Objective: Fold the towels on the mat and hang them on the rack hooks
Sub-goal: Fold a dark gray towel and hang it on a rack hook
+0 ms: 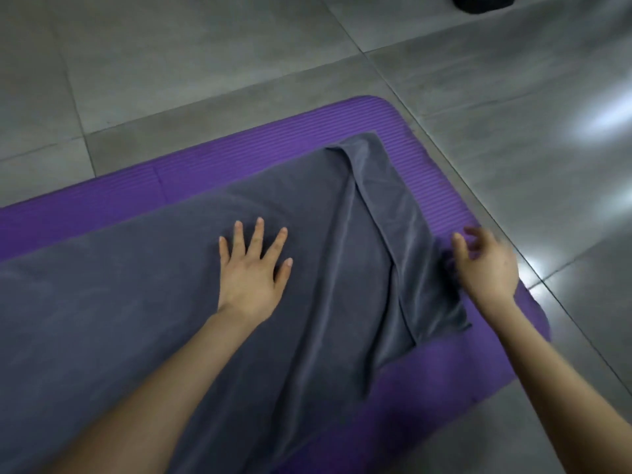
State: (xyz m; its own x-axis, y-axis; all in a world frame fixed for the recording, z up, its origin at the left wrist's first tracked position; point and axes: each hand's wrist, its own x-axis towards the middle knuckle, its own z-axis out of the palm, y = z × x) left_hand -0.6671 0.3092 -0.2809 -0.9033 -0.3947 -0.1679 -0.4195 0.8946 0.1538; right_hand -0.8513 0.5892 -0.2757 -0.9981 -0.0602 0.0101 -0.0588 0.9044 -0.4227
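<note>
Head view: a grey tiled floor [171, 63] carries a purple mat [239, 159], with bare tiles beyond its far and right edges. 1 grey towel [102, 319] covers the mat, folded over near the right edge. The left hand [251, 278] presses it, grip spread apart; the right hand [485, 268], blurred, is at the fold, grip loosely apart

Dim, flat indoor light w/ a grey-blue cast. White glare patches sit on the floor tiles [602, 121] at right. Shadows are soft and faint. Fingers of the right hand [485, 265] are motion-blurred; the left hand [251, 271] is sharper. Whole pic is soft, and grout lines bow twd the edges.
</note>
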